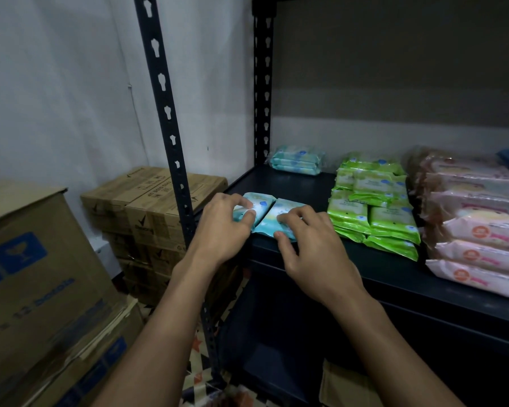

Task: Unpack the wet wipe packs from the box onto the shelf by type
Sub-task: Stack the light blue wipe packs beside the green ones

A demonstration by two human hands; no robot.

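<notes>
Left hand: mine, palm down at the front left corner of the shelf, fingers curled over the left teal wet wipe pack, fingertips pressing its top face
Right hand: mine, palm down just beside the left, fingers spread and bent over the right teal wet wipe pack, thumb at its near edge; whether I grip it or only press on it I cannot tell
Two teal packs: lying flat, side by side and touching along one long edge, at the front left corner of the dark shelf board, just beside the front post
Teal stack at rear: same colour of pack, wrapped in clear film, at the back left of the board, well apart from my two packs
Green wet wipe packs: stacked in rows from back to front, to the right of my right hand, near but not touching it
Pink wet wipe packs: stacked in rows further right, beside the green ones, running to the frame edge
Front post: dark perforated upright, left of my left wrist
Brown cartons: stacked on the floor against the wall, left of the shelf
Large carton with blue print: nearest, at far left
</notes>
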